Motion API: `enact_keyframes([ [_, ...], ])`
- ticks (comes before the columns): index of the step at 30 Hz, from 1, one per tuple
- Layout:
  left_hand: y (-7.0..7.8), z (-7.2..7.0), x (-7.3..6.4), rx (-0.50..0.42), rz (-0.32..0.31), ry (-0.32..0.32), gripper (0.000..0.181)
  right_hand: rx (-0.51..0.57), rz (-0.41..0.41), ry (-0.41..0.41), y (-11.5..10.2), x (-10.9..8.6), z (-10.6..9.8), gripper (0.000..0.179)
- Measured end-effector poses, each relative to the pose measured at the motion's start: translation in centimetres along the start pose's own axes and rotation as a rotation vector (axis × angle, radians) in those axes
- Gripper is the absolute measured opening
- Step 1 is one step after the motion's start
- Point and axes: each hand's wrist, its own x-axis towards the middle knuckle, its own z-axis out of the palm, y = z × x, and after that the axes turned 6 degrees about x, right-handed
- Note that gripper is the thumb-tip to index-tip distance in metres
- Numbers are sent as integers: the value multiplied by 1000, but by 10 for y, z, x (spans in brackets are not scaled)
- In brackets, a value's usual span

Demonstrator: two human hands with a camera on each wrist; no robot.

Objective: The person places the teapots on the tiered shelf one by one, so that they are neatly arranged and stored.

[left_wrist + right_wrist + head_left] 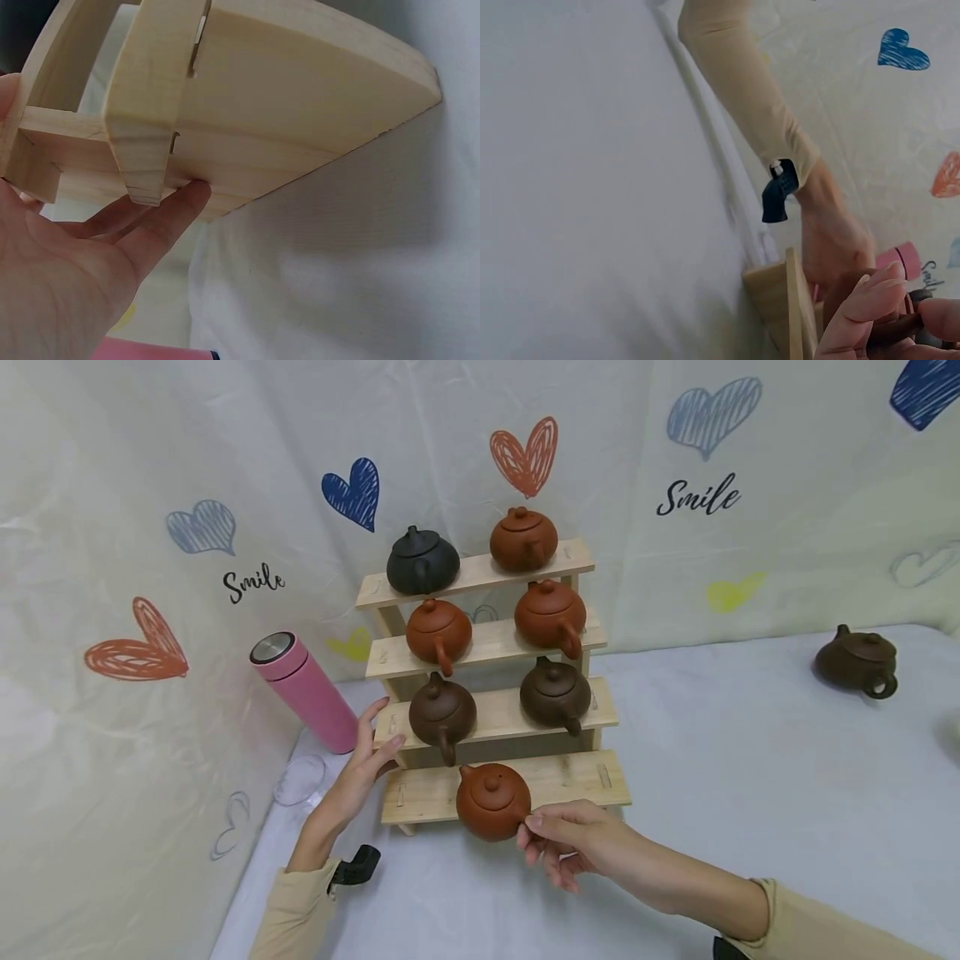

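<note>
A reddish-brown teapot (491,800) is at the front edge of the lowest board, its spout toward the upper left. My right hand (573,839) pinches its handle between thumb and fingers; whether its base touches the board cannot be told. In the right wrist view, fingers (870,307) cover much of the teapot. My left hand (367,768) holds the left end of a board on the stepped wooden shelf (487,718). The left wrist view shows that hand's fingertips (196,191) against the shelf's side. Several brown, black and reddish teapots (555,693) stand on the upper boards.
A pink thermos (307,693) leans at the left behind my left hand, with a clear round object (300,779) near it. On the white tablecloth (720,777), far right, sits a dark brown teapot (857,662). A heart-printed curtain (600,460) hangs behind the shelf.
</note>
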Motion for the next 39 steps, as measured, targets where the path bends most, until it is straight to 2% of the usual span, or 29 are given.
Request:
enact_keyframes([
  [7, 1, 1, 0, -9, 1, 2, 69, -30, 12, 27, -5, 18, 13, 34],
  [19, 0, 1, -2, -2, -4, -1, 70, -11, 16, 119, 2, 44, 32, 33],
  [31, 1, -3, -2, 18, 3, 3, 67, -44, 1, 116, 11, 66, 48, 34],
  [39, 0, -2, 0, 3, 10, -9, 69, -33, -18, 76, 12, 73, 42, 33],
])
